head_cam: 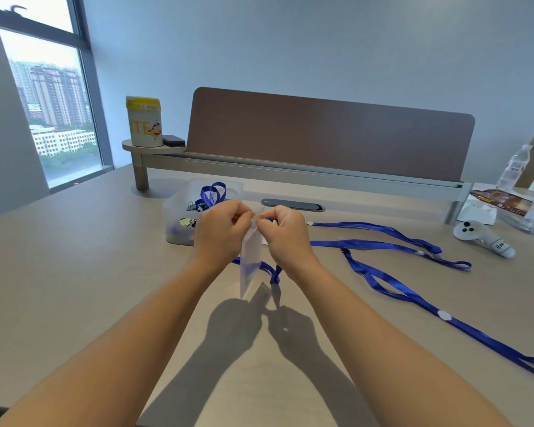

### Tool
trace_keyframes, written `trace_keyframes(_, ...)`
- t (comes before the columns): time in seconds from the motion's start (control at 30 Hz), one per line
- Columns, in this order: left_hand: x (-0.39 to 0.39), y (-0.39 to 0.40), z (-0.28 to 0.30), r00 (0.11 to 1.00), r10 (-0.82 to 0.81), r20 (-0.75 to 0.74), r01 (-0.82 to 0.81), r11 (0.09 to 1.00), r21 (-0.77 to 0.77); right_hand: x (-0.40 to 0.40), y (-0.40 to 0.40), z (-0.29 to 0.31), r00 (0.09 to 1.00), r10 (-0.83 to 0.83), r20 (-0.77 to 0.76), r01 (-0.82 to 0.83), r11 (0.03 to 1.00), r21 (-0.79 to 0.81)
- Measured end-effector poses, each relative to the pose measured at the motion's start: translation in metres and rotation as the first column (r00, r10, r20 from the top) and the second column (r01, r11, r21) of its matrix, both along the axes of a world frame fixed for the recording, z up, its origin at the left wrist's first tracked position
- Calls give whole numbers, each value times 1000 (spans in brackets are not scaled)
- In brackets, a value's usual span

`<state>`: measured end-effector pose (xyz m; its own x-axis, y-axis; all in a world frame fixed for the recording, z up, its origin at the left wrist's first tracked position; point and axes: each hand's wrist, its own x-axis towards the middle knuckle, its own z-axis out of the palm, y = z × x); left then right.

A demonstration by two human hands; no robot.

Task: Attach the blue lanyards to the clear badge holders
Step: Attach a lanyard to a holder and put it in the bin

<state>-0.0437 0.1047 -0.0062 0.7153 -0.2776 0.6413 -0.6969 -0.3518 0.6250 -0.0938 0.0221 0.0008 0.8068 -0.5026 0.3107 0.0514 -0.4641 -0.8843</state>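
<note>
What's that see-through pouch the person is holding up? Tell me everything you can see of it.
The clear badge holder is a narrow, flat sleeve of soft, slightly frosted plastic. It hangs upright above the table, casting a shadow there. The left hand pinches its top edge; the right hand meets it there, holding the end of a blue lanyard that trails behind it. Whether it holds a card is unclear.

Bright blue lanyards with small white dots lie at the right of the frame on the pale beige table. The badge holder at centre is clear and faintly frosted. In the upper left stands a white tub with a yellow lid and yellow letters. The divider panel behind is dull brown.
</note>
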Motion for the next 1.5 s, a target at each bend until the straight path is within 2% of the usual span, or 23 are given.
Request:
trace_keyframes(0.13,2,3,9,953,-165,-255,137,983,-124,-2,-7,8,998,61,-30,-56,986,158)
trace_keyframes(0.2,1,5,12,877,-274,-394,191,953,-237,-2,-11,13,993,98,-60,-76,953,292)
trace_keyframes(0.27,-1,5,11,801,-382,-460,243,911,-334,-2,-15,17,992,106,-75,-65,905,422)
trace_keyframes(0.3,-2,6,8,786,-405,-467,273,905,-326,-2,-17,18,991,113,-69,-66,873,483)
trace_keyframes(0.37,-3,6,-1,802,-382,-459,320,924,-209,-2,-21,21,989,142,-26,-99,796,597)
trace_keyframes(0.47,-4,0,-16,872,-302,-386,326,945,-4,-2,-26,24,984,180,14,-141,717,682)
trace_keyframes(0.57,-4,-5,-21,939,-185,-291,222,970,101,-4,-26,27,979,201,-16,-134,708,693)
trace_keyframes(0.67,0,-3,-20,990,-3,-143,29,983,181,-8,-30,31,971,204,-126,-90,797,597)
trace_keyframes(0.77,7,8,-19,995,69,71,-83,974,211,-11,-35,34,950,132,-284,-25,935,353)
trace_keyframes(0.87,14,19,-16,924,41,380,-124,972,197,-11,-37,37,924,78,-375,-8,982,186)
trace_keyframes(0.93,17,25,-12,826,29,563,-175,963,207,-12,-38,39,906,86,-414,-19,987,162)
trace_keyframes(1.03,20,30,-8,676,-21,737,-236,941,243,-14,-41,39,876,115,-469,-38,985,171)
trace_keyframes(1.13,19,29,-7,619,-100,779,-230,925,302,-13,-42,38,856,56,-514,-40,998,41)
trace_keyframes(1.2,18,27,-9,617,-139,774,-229,910,345,-11,-41,37,848,-20,-530,-30,996,-86)
trace_keyframes(1.27,16,25,-9,624,-160,764,-231,897,377,-10,-43,36,856,-44,-516,-20,993,-118)
trace_keyframes(1.3,17,24,-10,624,-166,763,-228,896,382,-11,-45,36,862,-11,-506,-22,998,-60)
trace_keyframes(1.4,19,26,-11,657,-133,742,-207,914,348,-16,-54,37,866,178,-468,-57,963,262)
trace_keyframes(1.5,19,28,-11,799,-77,597,-114,955,276,-16,-59,36,871,282,-401,-76,886,457)
